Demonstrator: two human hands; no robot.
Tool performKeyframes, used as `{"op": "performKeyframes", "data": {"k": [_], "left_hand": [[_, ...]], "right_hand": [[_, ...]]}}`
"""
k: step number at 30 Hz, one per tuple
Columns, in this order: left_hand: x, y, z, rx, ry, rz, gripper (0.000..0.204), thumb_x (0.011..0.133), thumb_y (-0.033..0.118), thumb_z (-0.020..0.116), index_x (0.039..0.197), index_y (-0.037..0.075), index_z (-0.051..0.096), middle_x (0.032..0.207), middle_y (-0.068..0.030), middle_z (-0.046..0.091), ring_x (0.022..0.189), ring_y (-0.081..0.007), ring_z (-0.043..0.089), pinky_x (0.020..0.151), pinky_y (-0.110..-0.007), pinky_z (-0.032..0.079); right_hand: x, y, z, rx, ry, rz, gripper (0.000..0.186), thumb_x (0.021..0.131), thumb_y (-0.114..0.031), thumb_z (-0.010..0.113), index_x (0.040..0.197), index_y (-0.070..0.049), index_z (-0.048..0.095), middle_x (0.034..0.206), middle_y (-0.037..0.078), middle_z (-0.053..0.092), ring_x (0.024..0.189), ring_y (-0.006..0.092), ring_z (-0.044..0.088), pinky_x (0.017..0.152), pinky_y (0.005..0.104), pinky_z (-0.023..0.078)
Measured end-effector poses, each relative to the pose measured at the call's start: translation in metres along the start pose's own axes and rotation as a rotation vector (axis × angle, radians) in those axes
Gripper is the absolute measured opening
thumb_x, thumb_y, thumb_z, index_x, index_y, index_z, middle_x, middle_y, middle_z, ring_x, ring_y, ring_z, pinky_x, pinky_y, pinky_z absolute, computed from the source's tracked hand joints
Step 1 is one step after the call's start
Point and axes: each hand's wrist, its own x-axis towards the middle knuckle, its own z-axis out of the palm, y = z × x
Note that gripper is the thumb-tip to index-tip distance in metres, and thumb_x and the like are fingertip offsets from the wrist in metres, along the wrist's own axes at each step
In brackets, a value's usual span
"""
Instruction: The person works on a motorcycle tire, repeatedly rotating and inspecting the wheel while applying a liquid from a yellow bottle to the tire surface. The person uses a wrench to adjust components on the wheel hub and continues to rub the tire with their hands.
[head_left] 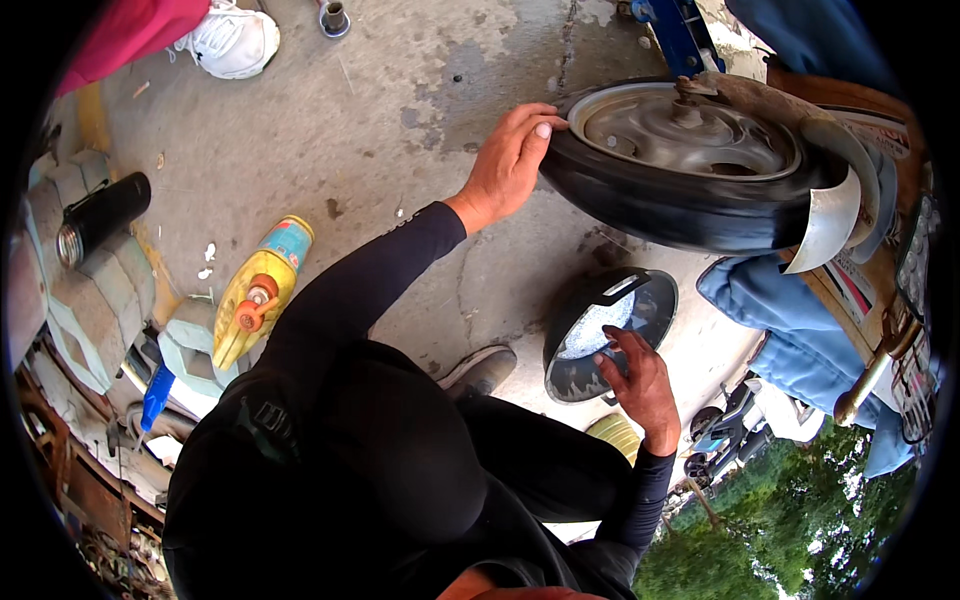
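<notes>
A black rubber tyre (690, 215) on a grey metal wheel (690, 130) is held off the ground at the upper right. My left hand (508, 160) meets the tyre's left edge, its fingers and thumb pressed against the rubber. Below the wheel, a black basin (655, 310) stands tilted in view, with a whitish, foamy-looking surface (598, 330) inside. Over the basin's near side is my right hand (640, 385), its fingers loosely bent and apart, with nothing visible in them. The tyre's far right side is hidden behind a curved metal fender (830, 220).
A blue metal stand or jack (680, 35) is beyond the wheel. On the left lie a yellow bottle with an orange cap (240, 320), a black cylinder (110, 215) and concrete blocks (90, 290). Another person's white shoe (230, 42) and a socket (334, 18) are at the top left.
</notes>
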Motion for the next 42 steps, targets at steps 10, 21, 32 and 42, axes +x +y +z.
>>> {"op": "performKeyframes", "data": {"k": [10,21,32,42], "left_hand": [[-0.001,0.018,0.003,0.034,-0.019,0.085,0.043,0.107,0.028,0.032,0.117,0.001,0.064,0.132,-0.0143,0.055,0.125,-0.0319,0.051,0.107,-0.038,0.038],[-0.004,0.027,0.007,0.005,0.009,0.141,0.040,0.106,0.029,0.036,0.114,0.001,0.064,0.126,-0.0158,0.057,0.119,-0.0343,0.053,0.103,-0.040,0.040],[-0.002,0.024,0.004,-0.011,0.015,0.107,0.040,0.106,0.028,0.036,0.112,0.001,0.064,0.127,-0.0148,0.057,0.120,-0.0330,0.053,0.104,-0.040,0.039],[-0.001,0.021,0.002,-0.018,0.008,0.049,0.045,0.107,0.030,0.031,0.109,0.000,0.064,0.129,-0.0151,0.056,0.122,-0.0298,0.052,0.105,-0.038,0.038]], "right_hand": [[-0.007,0.000,-0.002,0.015,0.003,-0.027,0.038,0.091,-0.024,0.066,0.122,-0.003,0.061,0.112,0.019,0.066,0.095,0.0395,0.065,0.082,0.0435,0.052],[-0.013,-0.002,-0.001,0.011,-0.006,-0.037,0.037,0.092,-0.026,0.066,0.121,-0.004,0.061,0.111,0.018,0.066,0.096,0.0392,0.065,0.083,0.0439,0.053],[-0.009,-0.003,-0.001,0.002,-0.036,-0.023,0.040,0.092,-0.024,0.067,0.125,-0.003,0.060,0.114,0.020,0.066,0.100,0.0369,0.066,0.084,0.0425,0.054],[-0.007,-0.003,-0.002,0.004,-0.025,-0.056,0.040,0.091,-0.021,0.068,0.124,-0.001,0.059,0.110,0.020,0.066,0.099,0.0362,0.066,0.084,0.0422,0.053]]}}
